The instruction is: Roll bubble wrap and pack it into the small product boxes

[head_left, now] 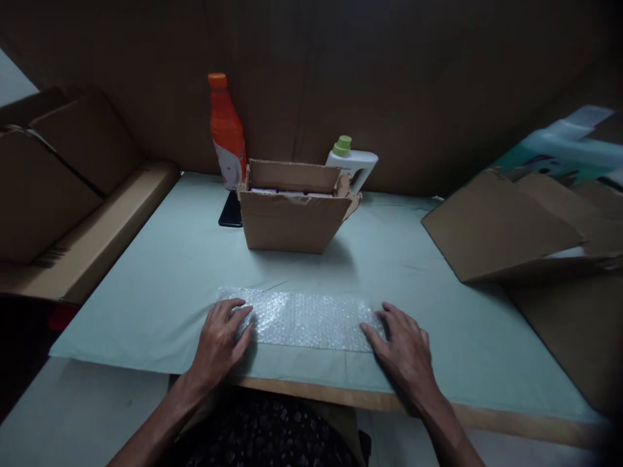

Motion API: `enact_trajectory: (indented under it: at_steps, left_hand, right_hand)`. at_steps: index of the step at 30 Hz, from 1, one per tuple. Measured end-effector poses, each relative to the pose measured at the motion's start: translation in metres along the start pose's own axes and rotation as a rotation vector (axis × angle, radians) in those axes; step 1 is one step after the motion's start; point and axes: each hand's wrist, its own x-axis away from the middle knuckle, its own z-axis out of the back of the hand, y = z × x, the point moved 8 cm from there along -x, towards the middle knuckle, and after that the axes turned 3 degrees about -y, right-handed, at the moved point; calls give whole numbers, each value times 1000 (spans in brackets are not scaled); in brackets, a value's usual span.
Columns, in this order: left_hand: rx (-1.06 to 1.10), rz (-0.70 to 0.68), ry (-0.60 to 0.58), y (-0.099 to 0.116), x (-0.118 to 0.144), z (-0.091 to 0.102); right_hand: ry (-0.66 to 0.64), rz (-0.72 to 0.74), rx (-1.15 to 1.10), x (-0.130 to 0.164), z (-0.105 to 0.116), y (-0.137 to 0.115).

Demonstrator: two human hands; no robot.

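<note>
Fingers of both hands lie spread and nearly flat, gripping nothing, pressing down on a strip of bubble wrap [304,319]. The left hand [221,340] covers the strip's left end; the right hand [403,347] rests on its right end. The wrap lies flat along the near side of the table [160,285], which is covered in pale green paper, close to the near edge.

The step in hand looks like smoothing the wrap flat and holding it in place. A next move would likely call for something to be set on the bare middle of the strip, with one hand lifting off while the other pins the sheet.

Beyond the wrap, at the centre, stands an open box [292,217] with pale items inside. An orange bottle [226,133] and a white bottle [353,162] stand behind it, and a dark phone [231,209] lies just left of it. Open green surface lies between wrap and box, and to both sides. Flattened cardboard [501,224] crowds the right edge; long cartons [73,214] line the left edge.
</note>
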Motion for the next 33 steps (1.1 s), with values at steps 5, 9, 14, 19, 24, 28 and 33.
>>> enact_trajectory:
  at_steps: [5, 9, 14, 19, 24, 28, 33]
  left_hand:
    - [310, 262, 71, 4, 21, 19]
    - [689, 454, -142, 21, 20, 0]
    - [983, 608, -216, 15, 7, -19]
    - [471, 608, -78, -30, -2, 0]
    - [46, 605, -252, -51, 0, -3]
    - [-106, 483, -260, -50, 2, -3]
    - [-189, 388, -51, -53, 5, 17]
  right_hand:
    - [40, -103, -333, -4, 19, -8]
    - [55, -74, -522, 0, 46, -53]
    - [-273, 416, -723, 18, 29, -186]
    - [-182, 545, -653, 12, 18, -198]
    - [-108, 622, -269, 4, -15, -187]
    - [-145, 594, -171, 8, -37, -185]
    - [-40, 525, -213, 3, -32, -177]
